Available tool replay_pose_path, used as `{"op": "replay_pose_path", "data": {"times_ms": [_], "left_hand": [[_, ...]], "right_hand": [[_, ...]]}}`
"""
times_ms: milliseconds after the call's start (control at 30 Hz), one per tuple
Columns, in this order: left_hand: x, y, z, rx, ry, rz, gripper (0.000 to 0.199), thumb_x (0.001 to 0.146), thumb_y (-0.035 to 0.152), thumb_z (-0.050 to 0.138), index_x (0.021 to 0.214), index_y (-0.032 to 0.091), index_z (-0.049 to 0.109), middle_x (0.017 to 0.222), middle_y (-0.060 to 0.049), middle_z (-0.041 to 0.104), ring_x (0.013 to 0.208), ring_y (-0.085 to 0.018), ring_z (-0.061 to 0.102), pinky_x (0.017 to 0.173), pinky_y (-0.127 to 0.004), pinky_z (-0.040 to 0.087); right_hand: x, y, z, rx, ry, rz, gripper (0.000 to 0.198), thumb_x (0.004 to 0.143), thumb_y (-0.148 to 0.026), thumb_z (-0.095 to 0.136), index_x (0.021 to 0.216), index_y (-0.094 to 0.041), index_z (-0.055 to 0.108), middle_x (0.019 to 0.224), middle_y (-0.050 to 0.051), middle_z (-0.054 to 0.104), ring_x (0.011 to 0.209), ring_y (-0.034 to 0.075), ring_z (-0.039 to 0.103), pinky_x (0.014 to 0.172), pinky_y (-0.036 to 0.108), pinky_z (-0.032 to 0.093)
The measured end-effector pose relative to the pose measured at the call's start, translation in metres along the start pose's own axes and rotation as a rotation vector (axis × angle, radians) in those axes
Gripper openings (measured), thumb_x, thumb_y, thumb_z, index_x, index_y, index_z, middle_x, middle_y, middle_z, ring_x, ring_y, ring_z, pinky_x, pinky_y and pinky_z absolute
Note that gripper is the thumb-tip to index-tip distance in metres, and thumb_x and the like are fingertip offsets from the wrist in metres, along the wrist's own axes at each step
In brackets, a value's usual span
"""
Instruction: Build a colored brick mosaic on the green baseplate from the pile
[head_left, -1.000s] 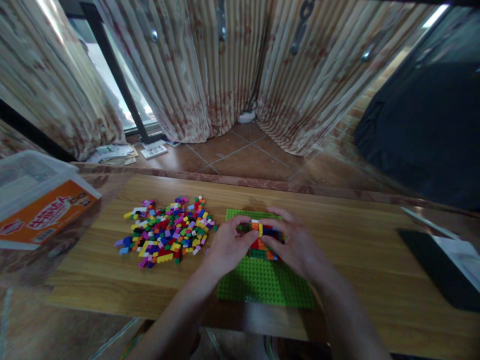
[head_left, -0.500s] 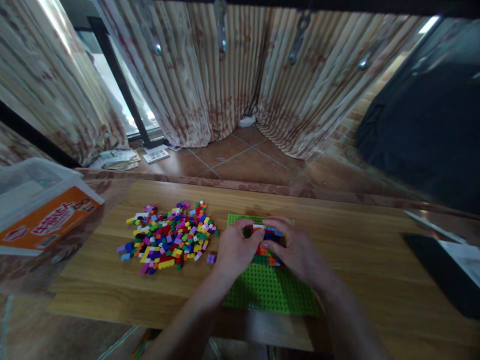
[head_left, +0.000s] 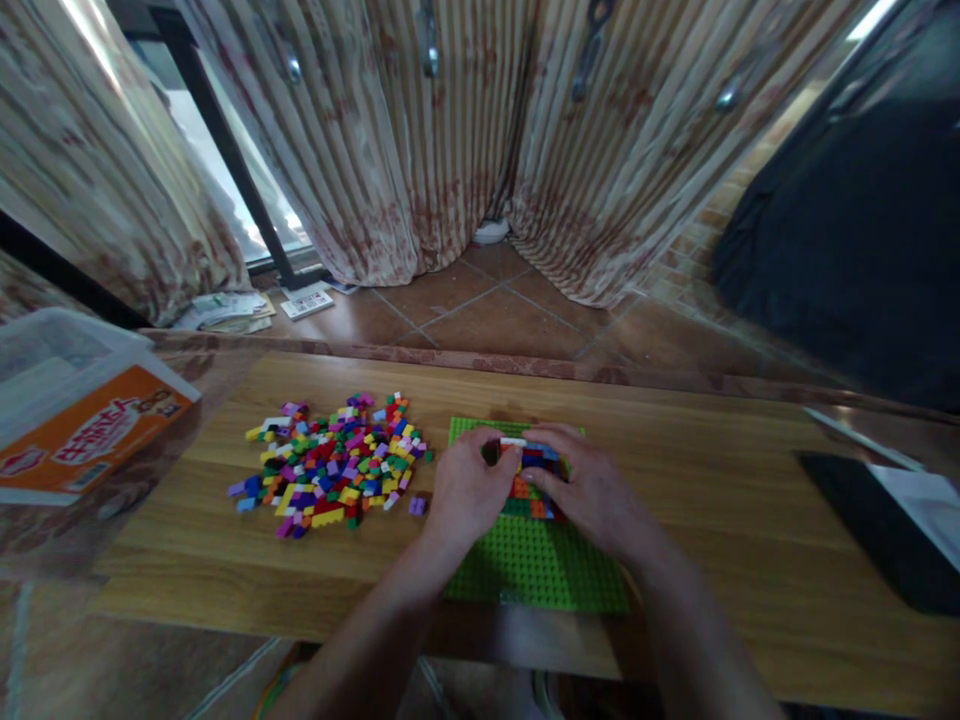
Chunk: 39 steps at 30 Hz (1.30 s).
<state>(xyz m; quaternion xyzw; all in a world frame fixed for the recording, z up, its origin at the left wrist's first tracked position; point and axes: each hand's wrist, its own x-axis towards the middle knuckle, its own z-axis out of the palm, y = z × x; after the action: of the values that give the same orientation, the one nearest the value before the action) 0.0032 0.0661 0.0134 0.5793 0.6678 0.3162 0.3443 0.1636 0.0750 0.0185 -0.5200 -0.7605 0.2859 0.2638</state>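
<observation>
A green studded baseplate lies on the wooden table, and a low structure of coloured toy bricks stands on its far half. My left hand closes on the structure's left side, thumb and fingers bent around its far left corner. A white brick shows at the far edge between my hands. From the right, my right hand curls over the structure with its thumb on the near side. My fingers hide much of the structure's far and right parts. Just left of the plate sits a purple brick.
A wide heap of loose coloured bricks covers the table's left part. Beyond the left end stands a clear plastic box with an orange label. At the right lie a black flat item and white paper. Curtains hang behind.
The view has shifted slightly, so everything sits a little higher and further left. Both hands stay on the brick structure, with little visible movement.
</observation>
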Motion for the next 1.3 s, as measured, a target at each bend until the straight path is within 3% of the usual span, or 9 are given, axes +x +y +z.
{"op": "replay_pose_path", "data": {"times_ms": [200,433,633,867,1300], "left_hand": [[-0.001,-0.004,0.004,0.058,0.041,0.031,0.026,0.085,0.035,0.056,0.100,0.019,0.070,0.095,-0.005,0.071,0.074,-0.016,0.062,0.067,-0.028,0.045],[-0.002,-0.009,-0.001,-0.016,-0.021,0.053,0.028,0.085,0.037,0.055,0.103,0.019,0.067,0.095,-0.004,0.071,0.073,-0.015,0.061,0.066,-0.026,0.047],[-0.003,-0.012,-0.009,-0.109,-0.130,0.044,0.037,0.080,0.039,0.063,0.110,0.017,0.065,0.098,-0.005,0.071,0.074,-0.016,0.062,0.068,-0.028,0.049],[-0.005,-0.001,-0.013,-0.019,-0.116,0.010,0.033,0.076,0.030,0.066,0.107,0.018,0.066,0.097,-0.005,0.070,0.087,-0.020,0.063,0.077,-0.031,0.049],[-0.004,-0.002,-0.010,-0.016,-0.104,0.045,0.030,0.077,0.028,0.066,0.106,0.019,0.066,0.105,-0.006,0.069,0.097,-0.021,0.062,0.087,-0.034,0.048]], "right_hand": [[0.001,-0.006,0.001,0.016,-0.018,0.021,0.030,0.080,-0.022,0.061,0.110,-0.022,0.065,0.119,0.007,0.064,0.111,0.021,0.060,0.101,0.040,0.046],[-0.002,0.004,-0.011,0.016,-0.008,0.011,0.036,0.080,-0.029,0.062,0.116,-0.023,0.063,0.121,0.007,0.064,0.113,0.022,0.060,0.102,0.043,0.045],[-0.005,0.014,-0.024,0.067,0.004,-0.019,0.034,0.084,-0.022,0.054,0.115,-0.027,0.065,0.122,0.005,0.065,0.115,0.020,0.059,0.104,0.043,0.044],[-0.003,0.013,-0.020,-0.007,-0.047,0.010,0.028,0.085,-0.022,0.053,0.109,-0.025,0.068,0.107,0.005,0.070,0.100,0.019,0.064,0.094,0.039,0.048],[0.003,0.000,-0.003,-0.001,0.013,0.022,0.024,0.083,-0.026,0.057,0.103,-0.027,0.070,0.111,0.004,0.066,0.104,0.020,0.062,0.094,0.038,0.047]]}}
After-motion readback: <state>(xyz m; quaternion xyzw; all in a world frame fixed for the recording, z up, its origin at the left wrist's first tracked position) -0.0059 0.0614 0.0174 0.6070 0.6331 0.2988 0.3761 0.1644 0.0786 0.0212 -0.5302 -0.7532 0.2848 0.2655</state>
